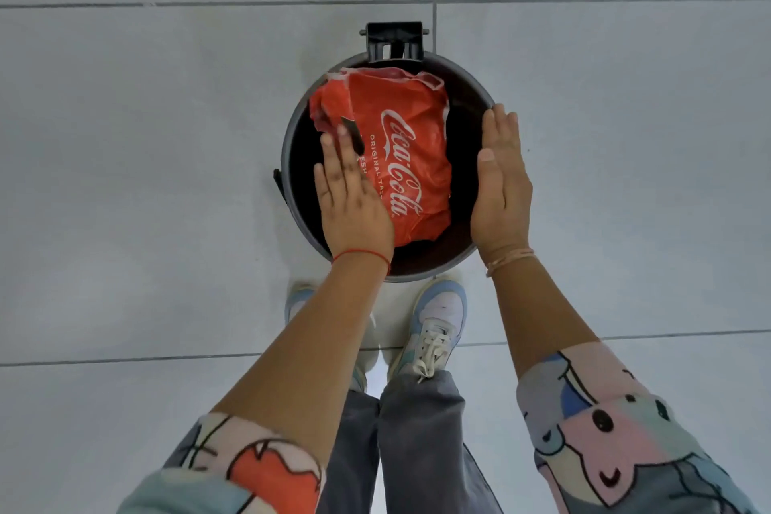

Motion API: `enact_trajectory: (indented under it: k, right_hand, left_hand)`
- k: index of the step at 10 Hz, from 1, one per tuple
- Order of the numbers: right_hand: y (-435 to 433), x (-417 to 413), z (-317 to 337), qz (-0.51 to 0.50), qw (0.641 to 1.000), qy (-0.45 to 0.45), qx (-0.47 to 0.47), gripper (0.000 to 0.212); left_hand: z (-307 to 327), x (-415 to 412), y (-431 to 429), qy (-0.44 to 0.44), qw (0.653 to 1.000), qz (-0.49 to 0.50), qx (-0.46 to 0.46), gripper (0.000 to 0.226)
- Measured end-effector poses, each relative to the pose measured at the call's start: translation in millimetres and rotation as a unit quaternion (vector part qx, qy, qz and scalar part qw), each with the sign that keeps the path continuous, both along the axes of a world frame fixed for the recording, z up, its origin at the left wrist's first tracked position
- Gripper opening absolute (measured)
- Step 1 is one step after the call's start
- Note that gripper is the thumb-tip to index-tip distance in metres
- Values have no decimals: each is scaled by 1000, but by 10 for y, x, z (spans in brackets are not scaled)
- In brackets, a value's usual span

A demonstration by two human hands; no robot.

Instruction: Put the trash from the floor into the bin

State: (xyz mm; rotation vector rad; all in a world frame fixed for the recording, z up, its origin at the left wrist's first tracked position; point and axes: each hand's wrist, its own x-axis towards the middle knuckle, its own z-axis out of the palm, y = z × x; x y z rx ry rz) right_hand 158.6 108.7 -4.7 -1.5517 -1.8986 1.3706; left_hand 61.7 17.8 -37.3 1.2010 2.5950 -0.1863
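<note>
A round dark bin (288, 146) stands on the tiled floor right in front of my feet. A crumpled red Coca-Cola plastic wrap (411, 125) lies in its mouth, filling most of the opening. My left hand (350, 196) is flat, fingers extended, over the wrap's left side near the bin's left rim. My right hand (502, 188) is flat and edge-on over the bin's right rim, beside the wrap and apart from it. Neither hand grips anything.
A black hinge bracket (394, 40) sticks out at the bin's far side, with no lid in sight. My two pale sneakers (438, 325) stand just behind the bin. Grey floor tiles (146, 117) surround it, with no other trash in view.
</note>
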Motion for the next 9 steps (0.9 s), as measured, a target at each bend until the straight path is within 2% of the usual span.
enact_trajectory:
  k: [2, 4, 6, 7, 8, 9]
  right_hand:
    - [-11, -3, -45, 4, 1000, -18, 24, 51]
    - [-10, 4, -106, 23, 997, -49, 58, 62]
    - [-30, -15, -142, 35, 993, -56, 98, 60]
    - [-73, -57, -150, 66, 979, -138, 132, 58]
    - [-108, -149, -136, 134, 942, -236, 197, 57]
    - [-168, -229, 23, 221, 915, -255, 222, 58]
  left_hand:
    - [-334, -93, 54, -19, 983, -60, -171, 80]
    - [-581, -96, 192, -60, 949, -114, -286, 90]
    - [-645, -146, 260, -81, 947, -116, -290, 88]
    - [-505, -143, 230, -128, 953, -97, -259, 76]
    - [-214, -201, 171, -169, 966, -58, -185, 64]
    - [152, -260, 67, -190, 971, -66, -128, 59]
